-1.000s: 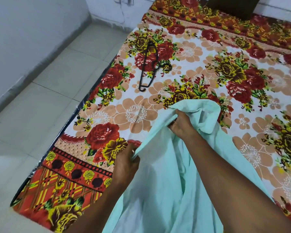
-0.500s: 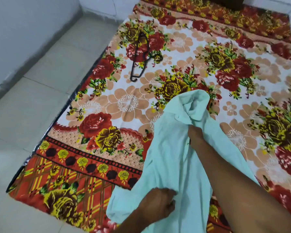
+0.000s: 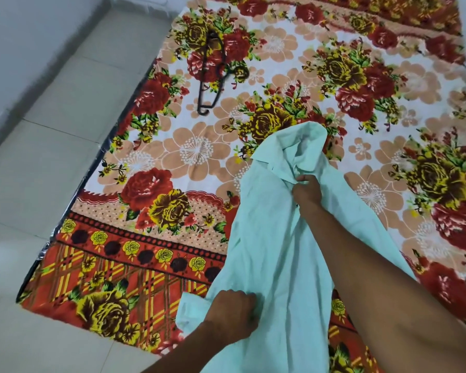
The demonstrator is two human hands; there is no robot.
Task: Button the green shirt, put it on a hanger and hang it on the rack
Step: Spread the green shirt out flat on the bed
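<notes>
Fingers of right hand (image 3: 307, 192) pinch pale green cotton shirt (image 3: 275, 251) nr collar, 12 o'clock; left hand (image 3: 233, 314) fingers curled, gripping hem, 6 o'clock.

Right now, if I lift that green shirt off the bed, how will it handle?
Probably floppy: the green shirt creases and bunches where the right hand and left hand grip it. It looks thin, so likely light, and should drape.

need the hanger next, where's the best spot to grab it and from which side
Probably the long bar of the hanger. It lies flat on the blanket, lengthwise away from the person, with its hook curling toward the right. Come straight down from above on its left side, nearer the floor, away from the hook. Both the left hand and right hand grip the shirt, so one must let go first.
</notes>
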